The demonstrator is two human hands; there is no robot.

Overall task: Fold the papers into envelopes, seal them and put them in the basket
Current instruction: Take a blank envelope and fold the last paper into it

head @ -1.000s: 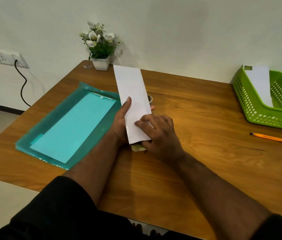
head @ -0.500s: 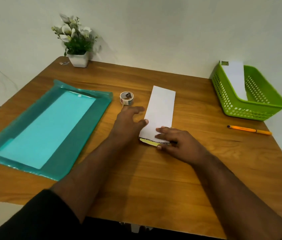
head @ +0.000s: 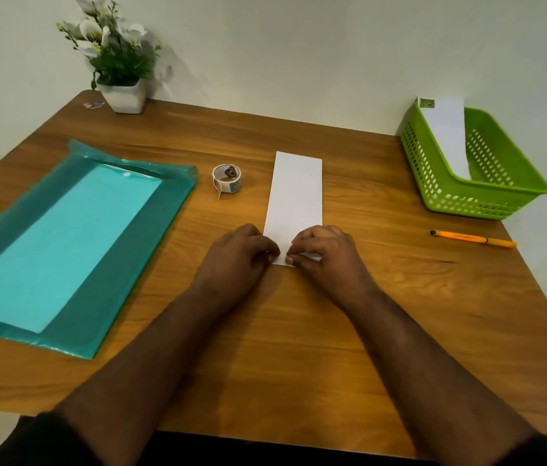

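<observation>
A long white folded paper (head: 295, 193) lies flat in the middle of the wooden table (head: 299, 331), its length running away from me. My left hand (head: 241, 253) and my right hand (head: 324, 252) sit side by side on its near end, fingers curled, fingertips pinching the near edge. A small sticker roll (head: 227, 178) stands just left of the paper. The green basket (head: 487, 193) at the back right holds one white envelope (head: 448, 136) leaning against its far wall.
A teal plastic folder (head: 124, 264) with a lighter sheet (head: 63, 243) on it covers the left side. An orange pen (head: 473, 238) lies right of my hands. A potted plant (head: 117, 62) stands at the back left corner by the wall.
The paper went from tilted and lifted to lying flat and straight. My left hand moved from beside it onto its near end, joining the right hand. My view shifted to the right.
</observation>
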